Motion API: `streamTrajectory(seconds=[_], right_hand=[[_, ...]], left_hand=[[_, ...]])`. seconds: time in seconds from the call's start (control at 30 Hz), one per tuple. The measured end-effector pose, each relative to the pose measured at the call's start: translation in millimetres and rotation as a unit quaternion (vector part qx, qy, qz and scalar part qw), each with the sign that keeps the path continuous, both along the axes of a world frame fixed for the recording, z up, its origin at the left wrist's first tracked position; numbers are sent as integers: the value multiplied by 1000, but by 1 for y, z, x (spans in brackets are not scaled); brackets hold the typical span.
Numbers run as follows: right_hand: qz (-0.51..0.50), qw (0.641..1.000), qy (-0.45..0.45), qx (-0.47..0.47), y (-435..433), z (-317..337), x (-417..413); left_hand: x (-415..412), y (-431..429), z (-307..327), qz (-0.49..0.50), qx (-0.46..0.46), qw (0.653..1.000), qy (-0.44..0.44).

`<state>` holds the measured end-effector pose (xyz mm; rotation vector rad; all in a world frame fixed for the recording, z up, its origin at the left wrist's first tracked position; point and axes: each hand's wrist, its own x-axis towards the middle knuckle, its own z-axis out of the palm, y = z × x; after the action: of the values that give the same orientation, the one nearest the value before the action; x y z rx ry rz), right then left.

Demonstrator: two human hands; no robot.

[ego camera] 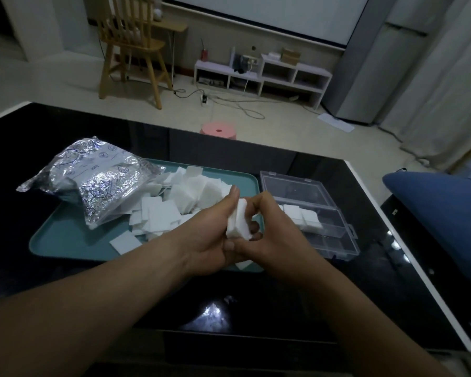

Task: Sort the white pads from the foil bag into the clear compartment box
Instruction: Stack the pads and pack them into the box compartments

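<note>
Both hands meet over the front right corner of the teal tray, with a stack of white pads squeezed between them. The left grip lies along the stack's left side, fingers fairly straight and thumb tucked in at the bottom. The right grip curls its fingers round the other side, closed tight on the pads.

The stack is held upright, clear of the tray, just left of the clear compartment box. The box sits open on the black desk, touching the tray's right edge, with its lid thrown back. More white pads already fill one back compartment.

The crumpled foil bag lies across the tray's left end, with a loose heap of pads spilling from it. The bag has line drawings and small printing, too small to read with any certainty.
</note>
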<state>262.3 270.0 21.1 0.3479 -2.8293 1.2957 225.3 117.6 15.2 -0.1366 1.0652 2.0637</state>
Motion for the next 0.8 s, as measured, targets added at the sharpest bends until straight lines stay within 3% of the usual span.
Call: streamTrajectory(seconds=[0.1,0.23,0.43,0.6,0.8], right_hand=[[-12,1000,9,-15,4,-2,1],[-114,992,46,2,5,-7,-3],[-149,988,21,-32,8,-7,-4],[-145,988,36,38,6,-7,-4],[-164,986,-10,11,2,-12,-5]], left_hand=[[-2,3,1,20,-10,1000,-11],[-2,5,3,27,14,1000,-3],[-1,16,2,58,38,998,-2],[-2,27,-7,105,-18,994,28],[-2,33,-14,151,-92,982,71]])
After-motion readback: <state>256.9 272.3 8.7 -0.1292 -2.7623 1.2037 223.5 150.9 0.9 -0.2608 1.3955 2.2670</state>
